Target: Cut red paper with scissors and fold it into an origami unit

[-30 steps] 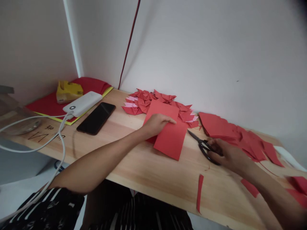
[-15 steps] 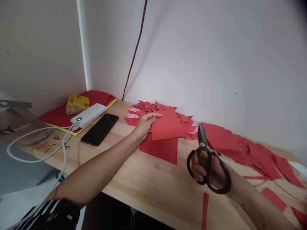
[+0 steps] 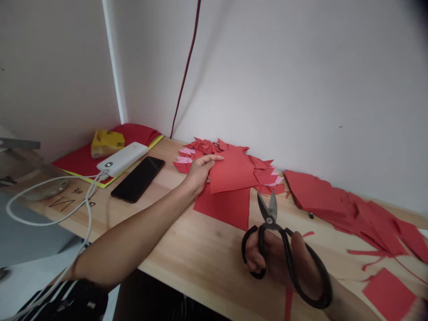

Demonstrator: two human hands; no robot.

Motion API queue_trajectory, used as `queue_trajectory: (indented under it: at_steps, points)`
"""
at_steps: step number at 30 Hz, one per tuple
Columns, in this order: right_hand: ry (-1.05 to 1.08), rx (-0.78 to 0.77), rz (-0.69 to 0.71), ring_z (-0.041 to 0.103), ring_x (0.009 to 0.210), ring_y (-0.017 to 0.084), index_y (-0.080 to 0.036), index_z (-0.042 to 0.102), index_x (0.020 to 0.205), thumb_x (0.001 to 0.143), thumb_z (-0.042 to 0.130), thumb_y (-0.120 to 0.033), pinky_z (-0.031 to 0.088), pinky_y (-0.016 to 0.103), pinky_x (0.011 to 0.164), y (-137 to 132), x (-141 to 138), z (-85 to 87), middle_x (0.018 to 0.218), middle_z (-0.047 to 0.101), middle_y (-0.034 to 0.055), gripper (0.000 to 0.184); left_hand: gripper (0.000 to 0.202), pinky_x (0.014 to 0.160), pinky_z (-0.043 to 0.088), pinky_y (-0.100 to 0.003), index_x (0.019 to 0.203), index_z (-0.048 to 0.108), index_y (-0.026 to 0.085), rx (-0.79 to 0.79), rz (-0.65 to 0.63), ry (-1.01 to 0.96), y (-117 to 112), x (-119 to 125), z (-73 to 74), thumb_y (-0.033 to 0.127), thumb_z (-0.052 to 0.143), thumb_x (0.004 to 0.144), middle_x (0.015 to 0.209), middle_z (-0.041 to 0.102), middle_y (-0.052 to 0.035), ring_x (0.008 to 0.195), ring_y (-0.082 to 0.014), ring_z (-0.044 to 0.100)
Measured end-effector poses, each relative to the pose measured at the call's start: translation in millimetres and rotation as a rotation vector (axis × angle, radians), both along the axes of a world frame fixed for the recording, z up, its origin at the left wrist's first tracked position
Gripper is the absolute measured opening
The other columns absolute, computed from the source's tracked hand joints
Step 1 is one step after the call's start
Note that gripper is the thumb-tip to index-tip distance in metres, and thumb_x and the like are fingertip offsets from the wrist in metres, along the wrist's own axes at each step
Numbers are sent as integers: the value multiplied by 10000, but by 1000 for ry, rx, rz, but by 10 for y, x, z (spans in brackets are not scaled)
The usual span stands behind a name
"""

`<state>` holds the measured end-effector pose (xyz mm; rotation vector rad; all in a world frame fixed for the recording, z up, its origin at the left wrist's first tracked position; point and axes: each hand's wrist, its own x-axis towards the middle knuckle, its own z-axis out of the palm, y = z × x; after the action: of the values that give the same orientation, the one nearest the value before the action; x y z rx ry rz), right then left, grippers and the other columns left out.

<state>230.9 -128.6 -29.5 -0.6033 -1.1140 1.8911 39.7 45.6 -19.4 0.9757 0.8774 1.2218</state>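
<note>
My left hand (image 3: 199, 170) pinches the left edge of a red paper sheet (image 3: 234, 174), lifted slightly above another red sheet (image 3: 225, 206) lying flat on the wooden table (image 3: 187, 249). My right hand (image 3: 281, 263) grips large black scissors (image 3: 284, 249) above the table's front edge. The blades are slightly parted and point up toward the held sheet. Behind the sheet lies a heap of folded red and pink paper shapes (image 3: 207, 149).
A stack of red paper pieces (image 3: 334, 200) and cut strips spread at the right. A black phone (image 3: 137, 179), a white power bank (image 3: 122, 159) with white cables (image 3: 50, 214), a yellow packet (image 3: 107, 142) and red sheets (image 3: 80, 160) lie at the left. A red cord (image 3: 187, 67) runs down the wall.
My right hand picked the scissors off the table, raised them and brought them leftward toward the sheet. My left hand lifted the top red sheet off the one beneath.
</note>
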Motion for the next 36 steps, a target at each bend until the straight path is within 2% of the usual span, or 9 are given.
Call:
queue_trajectory:
  at_steps: [3, 6, 11, 18, 27, 33, 36]
  points:
    - [9, -35, 85, 503, 623, 152, -139, 639, 946, 817, 323, -774, 416, 320, 651, -12, -30, 118, 645, 465, 3, 721, 219, 423, 281, -155, 940, 708, 166, -2, -3, 9, -15, 20, -9, 160, 545, 793, 605, 569, 11, 407, -46, 365]
    - [27, -57, 117, 486, 595, 144, -136, 641, 967, 834, 292, -763, 421, 323, 644, -38, -25, 132, 628, 456, -4, 730, 218, 411, 262, -153, 922, 709, 164, -8, -2, 18, -39, 34, 4, 156, 528, 801, 574, 541, 21, 393, -44, 336]
    - [85, 40, 60, 473, 584, 149, -135, 655, 978, 851, 241, -754, 415, 304, 586, -37, -27, 65, 632, 459, 6, 756, 219, 394, 234, -154, 929, 713, 168, -14, -5, 40, -69, 45, 8, 170, 534, 804, 524, 483, 38, 381, -47, 307]
    - [-75, 7, 21, 477, 581, 162, -141, 654, 919, 805, 268, -800, 419, 326, 604, -5, -40, 216, 596, 449, 1, 772, 215, 381, 206, -159, 929, 706, 164, -23, -14, 44, -82, 57, 16, 171, 531, 805, 513, 476, 44, 366, -46, 299]
    - [-62, -2, -5, 491, 612, 167, -141, 664, 917, 810, 287, -791, 417, 316, 609, 5, -35, 204, 614, 467, 11, 758, 212, 378, 198, -157, 930, 689, 145, -22, -43, 26, -111, 67, 65, 171, 516, 809, 508, 459, 56, 361, -39, 294]
    - [21, -90, -8, 519, 658, 177, -147, 659, 904, 763, 344, -818, 416, 316, 637, 6, -29, 243, 653, 499, 23, 755, 227, 373, 194, -168, 990, 680, 160, 14, -148, -36, -140, 81, 40, 222, 554, 813, 533, 461, 59, 371, -40, 295]
    - [31, -62, -31, 524, 665, 182, -151, 663, 891, 746, 354, -830, 420, 318, 640, 12, -52, 257, 658, 498, 24, 761, 227, 375, 189, -172, 1000, 680, 168, 25, -192, -74, -170, 111, 30, 221, 558, 817, 515, 425, 68, 367, -38, 279]
